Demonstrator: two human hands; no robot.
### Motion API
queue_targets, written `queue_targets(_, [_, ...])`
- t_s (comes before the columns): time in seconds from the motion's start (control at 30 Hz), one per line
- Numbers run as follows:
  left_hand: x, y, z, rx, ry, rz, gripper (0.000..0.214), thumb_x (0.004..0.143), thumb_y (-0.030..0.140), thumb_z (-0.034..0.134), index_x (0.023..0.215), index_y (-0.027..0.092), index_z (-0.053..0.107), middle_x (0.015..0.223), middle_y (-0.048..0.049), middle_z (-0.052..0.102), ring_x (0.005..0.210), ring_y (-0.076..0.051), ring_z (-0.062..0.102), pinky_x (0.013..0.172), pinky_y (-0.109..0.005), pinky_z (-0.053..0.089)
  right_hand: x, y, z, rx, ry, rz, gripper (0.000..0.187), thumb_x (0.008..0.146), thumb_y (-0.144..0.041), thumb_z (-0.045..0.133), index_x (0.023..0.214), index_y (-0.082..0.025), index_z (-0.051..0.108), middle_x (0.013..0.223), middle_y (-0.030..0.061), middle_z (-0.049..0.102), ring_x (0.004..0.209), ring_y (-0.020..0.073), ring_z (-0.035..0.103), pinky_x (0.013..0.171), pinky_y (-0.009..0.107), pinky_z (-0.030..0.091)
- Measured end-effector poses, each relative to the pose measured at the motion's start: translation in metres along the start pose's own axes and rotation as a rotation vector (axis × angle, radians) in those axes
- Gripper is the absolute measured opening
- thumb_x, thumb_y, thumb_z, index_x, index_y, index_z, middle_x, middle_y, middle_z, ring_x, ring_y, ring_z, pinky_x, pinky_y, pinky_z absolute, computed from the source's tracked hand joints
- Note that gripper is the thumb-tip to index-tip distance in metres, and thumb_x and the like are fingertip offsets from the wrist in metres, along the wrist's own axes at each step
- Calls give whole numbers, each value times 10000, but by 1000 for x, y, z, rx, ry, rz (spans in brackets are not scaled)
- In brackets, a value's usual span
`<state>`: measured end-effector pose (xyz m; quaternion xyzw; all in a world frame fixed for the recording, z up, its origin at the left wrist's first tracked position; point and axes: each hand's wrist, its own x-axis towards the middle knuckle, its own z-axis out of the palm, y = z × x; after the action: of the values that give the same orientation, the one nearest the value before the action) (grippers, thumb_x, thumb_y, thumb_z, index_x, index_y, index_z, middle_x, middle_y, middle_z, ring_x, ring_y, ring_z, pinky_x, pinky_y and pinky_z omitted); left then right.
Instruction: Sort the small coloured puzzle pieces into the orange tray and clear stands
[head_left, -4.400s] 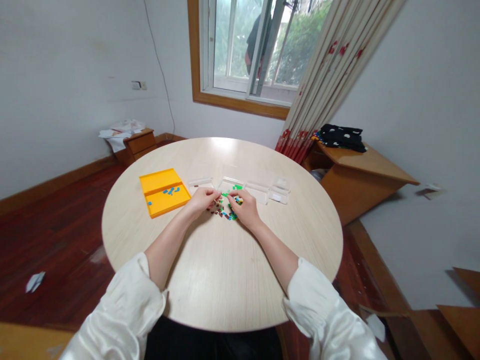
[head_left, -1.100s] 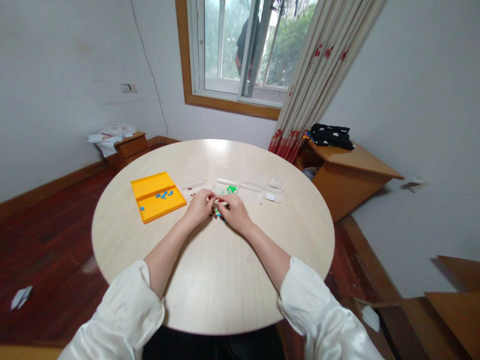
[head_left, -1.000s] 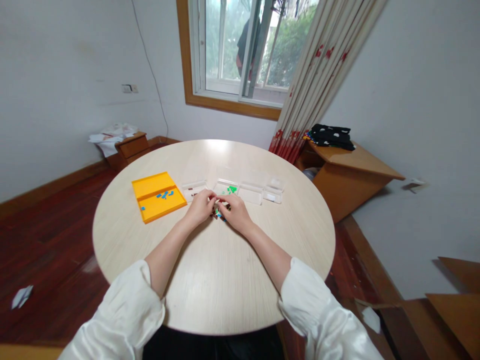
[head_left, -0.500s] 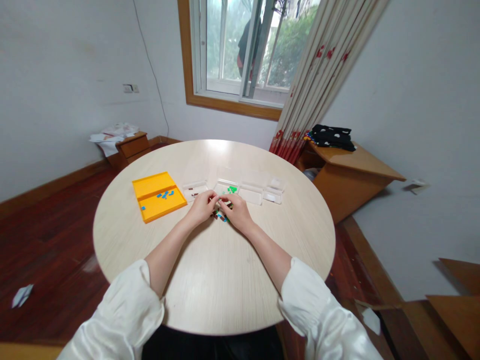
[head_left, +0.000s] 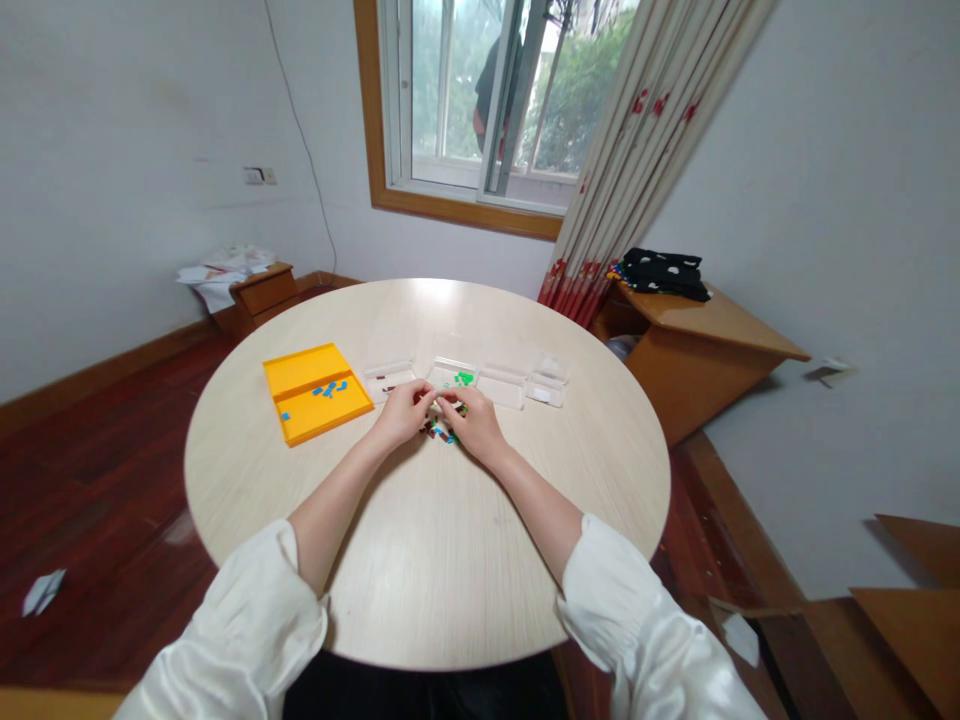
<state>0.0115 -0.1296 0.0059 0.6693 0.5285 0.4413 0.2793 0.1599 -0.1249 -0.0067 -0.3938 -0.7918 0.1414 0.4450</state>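
Observation:
Over a small pile of mixed bricks (head_left: 442, 435), brown, blue and green, my two hands meet fingertip to fingertip. My left hand (head_left: 406, 412) is closed in a pinch, and so is my right hand (head_left: 471, 420); whatever sits between the fingertips is too small and hidden to name. Just beyond them, a clear tray (head_left: 452, 364) contains green bricks (head_left: 464, 379). Left of it, another clear tray (head_left: 371, 390) has a few dark brown pieces (head_left: 388, 389). Blue bricks (head_left: 330, 389) lie in an open yellow case (head_left: 301, 375) on the left.
Right of the green bricks stand a clear tray (head_left: 501, 402) and a smaller lidded clear box (head_left: 545, 399). All this rests on a round pale table (head_left: 442, 560). A wooden cabinet (head_left: 705, 340) with folded dark cloth (head_left: 664, 275) is beyond the table's right side.
Both hands stay at nearly the same spot above the pile, fingertips still together. The view has shifted very slightly; the trays and case have not moved.

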Motion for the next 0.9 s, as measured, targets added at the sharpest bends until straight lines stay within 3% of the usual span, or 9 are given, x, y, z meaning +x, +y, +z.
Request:
queue_targets(0.73, [-1, -7, 2, -259, -65, -79, 286, 746, 433, 591, 741, 147, 594, 566, 8, 577, 507, -118, 531, 481, -235, 434, 0, 3, 2, 6, 48, -3, 144, 847, -220, 551, 878, -212, 691, 848, 47, 702, 816, 188, 615, 765, 340, 491])
queue_targets(0.9, [1, -9, 3, -258, -42, -87, 260, 741, 403, 603, 722, 144, 591, 569, 13, 569, 510, -114, 529, 478, -234, 438, 1, -1, 0, -9, 95, -61, 122, 843, -206, 577, 901, -202, 684, 866, 56, 699, 856, 201, 598, 811, 355, 475])
